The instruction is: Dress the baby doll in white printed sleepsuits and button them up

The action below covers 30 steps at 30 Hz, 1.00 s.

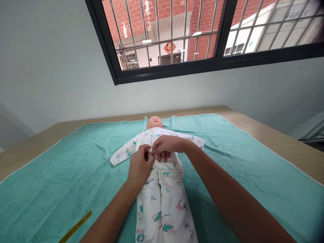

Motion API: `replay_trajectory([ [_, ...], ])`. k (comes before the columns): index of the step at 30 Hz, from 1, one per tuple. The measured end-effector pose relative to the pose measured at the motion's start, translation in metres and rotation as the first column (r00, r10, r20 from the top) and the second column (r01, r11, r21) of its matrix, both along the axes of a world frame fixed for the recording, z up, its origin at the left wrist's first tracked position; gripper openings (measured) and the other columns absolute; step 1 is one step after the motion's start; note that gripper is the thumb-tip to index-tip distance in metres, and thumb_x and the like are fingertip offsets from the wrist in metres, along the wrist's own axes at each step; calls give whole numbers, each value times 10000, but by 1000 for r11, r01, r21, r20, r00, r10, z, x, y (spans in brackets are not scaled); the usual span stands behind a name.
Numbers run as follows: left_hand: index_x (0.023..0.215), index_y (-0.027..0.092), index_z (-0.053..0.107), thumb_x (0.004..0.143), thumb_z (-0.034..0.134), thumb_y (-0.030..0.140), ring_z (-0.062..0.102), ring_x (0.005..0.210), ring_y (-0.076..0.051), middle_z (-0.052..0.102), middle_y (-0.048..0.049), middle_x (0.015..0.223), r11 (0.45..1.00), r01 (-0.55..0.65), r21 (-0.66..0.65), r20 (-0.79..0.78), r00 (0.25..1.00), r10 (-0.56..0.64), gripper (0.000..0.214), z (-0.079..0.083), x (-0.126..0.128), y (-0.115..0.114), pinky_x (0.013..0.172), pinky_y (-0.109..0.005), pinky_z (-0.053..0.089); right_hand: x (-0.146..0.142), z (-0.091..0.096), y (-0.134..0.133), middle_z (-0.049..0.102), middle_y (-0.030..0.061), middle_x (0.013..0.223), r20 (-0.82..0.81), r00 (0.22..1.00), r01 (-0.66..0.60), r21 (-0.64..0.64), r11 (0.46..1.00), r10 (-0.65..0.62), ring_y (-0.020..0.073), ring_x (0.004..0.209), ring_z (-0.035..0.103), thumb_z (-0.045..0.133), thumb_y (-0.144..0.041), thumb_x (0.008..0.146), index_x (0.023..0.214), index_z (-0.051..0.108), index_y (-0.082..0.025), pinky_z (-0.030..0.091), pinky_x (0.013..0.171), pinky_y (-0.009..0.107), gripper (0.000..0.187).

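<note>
A baby doll (154,122) lies on its back, its head towards the wall. It wears a white printed baby shirt (177,165) with long sleeves spread to both sides, and white printed pants (165,209) whose legs run towards me. At the front of the shirt, my left hand (142,163) pinches the edge of the fabric. My right hand (165,146) meets it there, fingertips closed on the same front edge. Whether a button or snap sits between the fingers is hidden.
A teal towel (83,175) with a white border covers much of the wooden table (255,135). To the left of my left forearm lies a yellow strip (76,226), perhaps a measuring tape. Behind the table are a white wall and a barred window (167,72).
</note>
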<state>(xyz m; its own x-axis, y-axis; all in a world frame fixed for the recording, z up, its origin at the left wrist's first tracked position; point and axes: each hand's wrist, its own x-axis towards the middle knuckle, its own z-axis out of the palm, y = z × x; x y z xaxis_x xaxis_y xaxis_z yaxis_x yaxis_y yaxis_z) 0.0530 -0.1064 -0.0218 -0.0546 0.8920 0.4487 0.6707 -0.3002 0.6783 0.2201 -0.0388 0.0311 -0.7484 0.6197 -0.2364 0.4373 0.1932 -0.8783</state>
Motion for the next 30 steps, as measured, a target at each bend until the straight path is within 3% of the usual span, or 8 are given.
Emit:
replay_trajectory([
  [9,908,209,563,788,512,182,554,640,-141,626,27,720,1000,22,3,112,994,-22,134,-4,-6,4,626,-248,413,-5,-3,0,689,22,659,0,995,96,23,995,-96,91,498,585,607,-397,772,749,648,-147,431,460,193,255],
  [18,1015,205,558,850,567,354,529,674,-128,584,30,733,979,200,-39,306,935,-179,223,-4,-7,1,648,-238,413,-3,-5,1,679,8,646,-6,995,104,35,994,-104,85,493,580,593,-384,776,747,640,-156,420,460,191,234],
  [20,1019,205,547,858,562,340,526,681,-122,582,29,741,968,244,-52,398,894,-204,211,-5,-7,3,653,-232,412,-3,-4,1,678,11,649,-10,995,102,27,994,-101,86,505,583,609,-393,768,736,630,-153,433,476,193,243],
  [25,1039,205,518,804,643,308,470,606,-86,545,57,693,925,371,-81,663,713,-228,286,-6,-9,8,606,-201,386,-3,-5,3,671,7,644,-3,997,82,-3,997,-82,94,533,596,635,-384,759,769,612,-164,470,518,201,222],
  [30,1037,209,544,751,690,319,480,593,-85,542,55,691,901,414,-128,781,603,-166,339,-3,-11,9,589,-203,387,-6,-5,2,663,-8,629,35,996,82,18,996,-83,97,509,590,633,-338,759,762,586,-188,447,483,197,158],
])
